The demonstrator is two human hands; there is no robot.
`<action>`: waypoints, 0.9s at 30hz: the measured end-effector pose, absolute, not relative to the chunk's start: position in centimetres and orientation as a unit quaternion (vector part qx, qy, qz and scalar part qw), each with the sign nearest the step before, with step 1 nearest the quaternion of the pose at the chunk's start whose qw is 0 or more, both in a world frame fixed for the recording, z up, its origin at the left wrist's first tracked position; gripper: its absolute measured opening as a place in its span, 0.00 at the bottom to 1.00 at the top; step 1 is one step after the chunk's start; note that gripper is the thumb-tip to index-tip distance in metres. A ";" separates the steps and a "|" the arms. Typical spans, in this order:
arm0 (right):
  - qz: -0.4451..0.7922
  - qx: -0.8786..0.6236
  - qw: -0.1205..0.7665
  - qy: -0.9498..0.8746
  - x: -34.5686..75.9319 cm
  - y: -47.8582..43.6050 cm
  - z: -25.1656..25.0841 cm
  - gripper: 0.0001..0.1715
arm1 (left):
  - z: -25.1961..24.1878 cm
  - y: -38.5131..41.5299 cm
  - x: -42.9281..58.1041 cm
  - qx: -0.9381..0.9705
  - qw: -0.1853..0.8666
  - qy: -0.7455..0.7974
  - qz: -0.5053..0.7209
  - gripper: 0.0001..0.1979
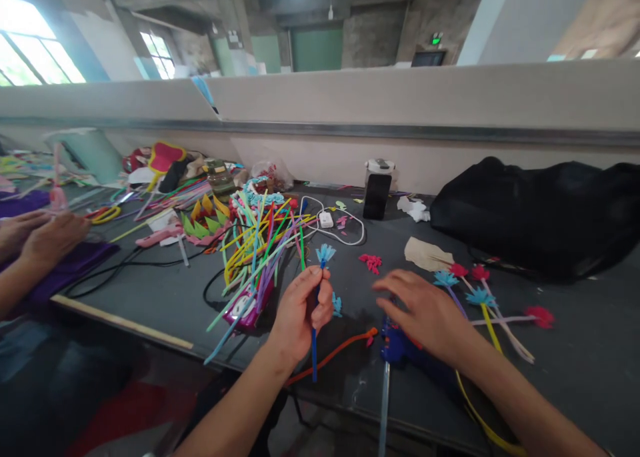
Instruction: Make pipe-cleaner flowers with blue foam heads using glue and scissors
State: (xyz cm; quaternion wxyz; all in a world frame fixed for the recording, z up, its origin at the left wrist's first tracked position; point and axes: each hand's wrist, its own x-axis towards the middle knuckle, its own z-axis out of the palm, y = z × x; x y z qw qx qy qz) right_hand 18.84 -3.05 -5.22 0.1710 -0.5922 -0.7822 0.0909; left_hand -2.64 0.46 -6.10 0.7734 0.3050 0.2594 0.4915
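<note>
My left hand (pixel 301 310) is closed around a blue pipe cleaner (pixel 314 350) held upright, with a light blue paper flower (pixel 325 252) on its top end. My right hand (pixel 423 310) hovers palm down, fingers loosely spread, just over a blue glue gun (pixel 400 352) lying on the dark table (pixel 165 297). An orange pipe cleaner (pixel 340 350) lies between my hands. Small pink petal pieces (pixel 371 262) sit beyond my right hand. Finished flower stems (pixel 483 304) in blue, red and yellow lie to its right.
A heap of coloured pipe cleaners (pixel 260 244) fills the table's middle. A black phone (pixel 377 196) stands at the back beside a white cable (pixel 333 227). A black bag (pixel 540 210) lies at right. Another person's hands (pixel 40 237) work on purple felt at far left.
</note>
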 end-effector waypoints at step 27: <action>0.290 -0.599 0.382 -0.641 15.6 -1.9 -8.8 0.06 | -7.4 -0.4 -1.1 0.309 0.785 0.273 0.463 0.07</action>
